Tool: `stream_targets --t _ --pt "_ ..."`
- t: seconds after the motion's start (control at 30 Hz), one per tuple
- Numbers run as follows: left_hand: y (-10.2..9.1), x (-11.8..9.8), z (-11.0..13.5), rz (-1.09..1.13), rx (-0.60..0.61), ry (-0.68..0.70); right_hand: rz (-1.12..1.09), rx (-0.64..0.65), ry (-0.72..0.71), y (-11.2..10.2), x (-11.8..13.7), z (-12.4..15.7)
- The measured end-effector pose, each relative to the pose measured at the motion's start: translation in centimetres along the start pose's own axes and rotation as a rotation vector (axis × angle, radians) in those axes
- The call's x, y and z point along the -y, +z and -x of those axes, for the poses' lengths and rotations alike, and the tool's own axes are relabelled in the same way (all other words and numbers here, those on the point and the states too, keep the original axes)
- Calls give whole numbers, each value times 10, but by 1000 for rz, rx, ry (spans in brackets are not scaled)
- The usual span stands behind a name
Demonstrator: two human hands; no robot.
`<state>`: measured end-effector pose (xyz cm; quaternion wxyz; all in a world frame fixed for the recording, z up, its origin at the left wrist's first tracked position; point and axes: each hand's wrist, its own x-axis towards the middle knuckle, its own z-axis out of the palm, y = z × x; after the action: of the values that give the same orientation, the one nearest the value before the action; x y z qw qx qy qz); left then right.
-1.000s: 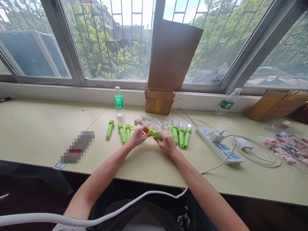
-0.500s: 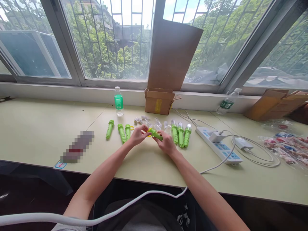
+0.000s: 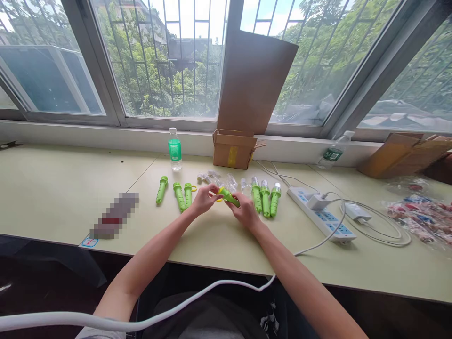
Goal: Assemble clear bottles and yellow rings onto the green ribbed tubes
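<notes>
My right hand (image 3: 246,210) wraps around a green plastic torch-like handle (image 3: 231,200), which is tilted with its wider end toward the left. At that end my left hand (image 3: 204,199) is closed, its fingertips pinching a small yellow piece (image 3: 221,190); its exact shape is partly hidden by the fingers. Left of my hands lie a lone green handle (image 3: 161,190) and a pair of green handles (image 3: 179,196), with a yellow ring (image 3: 194,188) beside them. To the right, three green handles with clear caps (image 3: 265,197) lie side by side. Clear plastic pieces (image 3: 231,181) are scattered behind my hands.
A bottle with a green label (image 3: 175,149) and a cardboard box (image 3: 233,149) stand at the back. On the right are a power strip (image 3: 323,214) with cables, another bottle (image 3: 334,151) and wrapped small items (image 3: 420,214). A white cable (image 3: 197,294) crosses before me.
Almost nothing differs. The view has shifted very slightly, and both hands keep hold at the same spot on the handle.
</notes>
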<state>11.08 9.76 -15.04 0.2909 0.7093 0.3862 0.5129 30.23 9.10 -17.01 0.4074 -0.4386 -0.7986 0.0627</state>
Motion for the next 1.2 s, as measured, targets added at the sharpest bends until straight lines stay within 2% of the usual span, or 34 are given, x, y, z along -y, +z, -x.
stream_targets --t 0.17,0.4,0.7,0.97,1.2 --pt "0 -1 0 -17 -32 -19 -15 -12 -3 -1 2 1" --pt "-2 -2 -1 -6 -11 -11 -55 -25 16 -1 8 0" --pt "3 -3 0 -43 -78 38 -147 -10 116 -3 16 -1" --pt "-3 -4 -2 -51 -15 22 -292 44 244 -2 18 0" --pt "1 -4 -1 -41 -44 27 -349 49 287 -4 20 0"
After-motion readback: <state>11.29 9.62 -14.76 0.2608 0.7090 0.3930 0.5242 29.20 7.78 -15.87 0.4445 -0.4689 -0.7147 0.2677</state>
